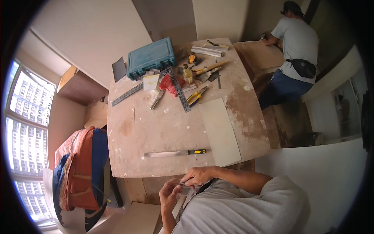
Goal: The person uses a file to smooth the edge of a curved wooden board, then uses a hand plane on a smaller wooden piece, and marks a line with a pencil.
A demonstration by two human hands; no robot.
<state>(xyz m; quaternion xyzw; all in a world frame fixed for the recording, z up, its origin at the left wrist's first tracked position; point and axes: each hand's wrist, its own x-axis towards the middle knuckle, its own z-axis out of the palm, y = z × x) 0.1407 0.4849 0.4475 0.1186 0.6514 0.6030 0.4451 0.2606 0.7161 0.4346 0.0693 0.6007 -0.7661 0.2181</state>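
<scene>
Close to my body, just off the near edge of the worktable (156, 128), my two hands come together. My left hand (168, 195) is closed, thumb and fingers pinched at a small thin piece too small to name. From the right, my right hand (200, 175) reaches across and pinches at the same spot; its fingers partly cover the piece. Nearest on the table lies a long flat-bladed tool (167, 154) with a black and yellow handle. To its right rests a pale rectangular panel (220, 130), reaching the near edge.
Farther back are a teal case (151, 58), a metal square (180, 93), yellow-handled pliers (196, 96), a hammer (212, 67) and a small bottle (187, 74). At the right a co-worker (298, 46) bends over another surface. A large orange and blue bag (80, 171) stands left.
</scene>
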